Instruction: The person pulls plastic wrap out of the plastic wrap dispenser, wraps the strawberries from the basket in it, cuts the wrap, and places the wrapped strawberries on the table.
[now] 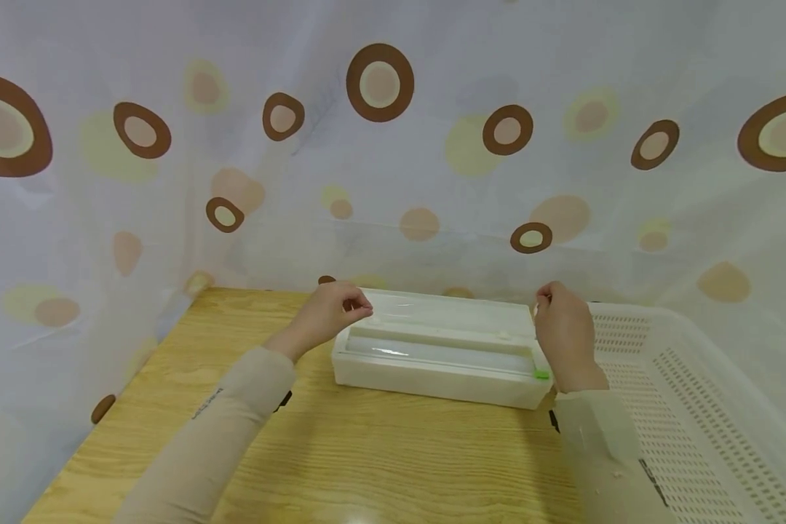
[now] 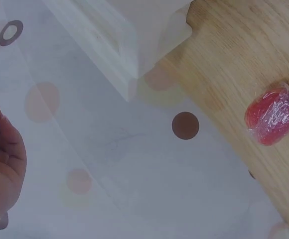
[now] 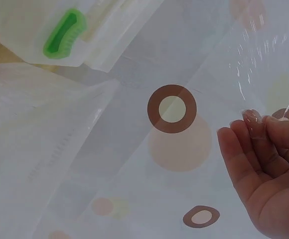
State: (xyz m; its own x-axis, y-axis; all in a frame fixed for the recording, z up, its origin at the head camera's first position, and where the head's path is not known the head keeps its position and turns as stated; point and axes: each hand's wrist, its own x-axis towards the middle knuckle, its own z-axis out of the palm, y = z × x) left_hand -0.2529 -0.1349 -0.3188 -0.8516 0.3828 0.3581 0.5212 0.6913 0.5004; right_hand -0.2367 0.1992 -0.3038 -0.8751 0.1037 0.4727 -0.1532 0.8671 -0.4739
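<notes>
A white cling film dispenser box (image 1: 432, 382) stands on the table with its lid raised at the back. Inside it lies a roll of cling film (image 1: 432, 355), and a green slide cutter (image 1: 541, 375) sits at the right end of the front edge. My left hand (image 1: 327, 313) pinches thumb to fingers above the box's left end. Over the right end, my right hand (image 1: 565, 335) pinches the edge of a clear sheet of cling film (image 3: 256, 45), whose creases show in the right wrist view. The film between the hands is nearly invisible from the head.
A white perforated plastic basket (image 1: 668, 314) stands right of the box, beside my right forearm. In the left wrist view a red round thing wrapped in clear film (image 2: 273, 117) lies on the wooden table (image 1: 399, 466). A patterned curtain (image 1: 393, 167) hangs behind.
</notes>
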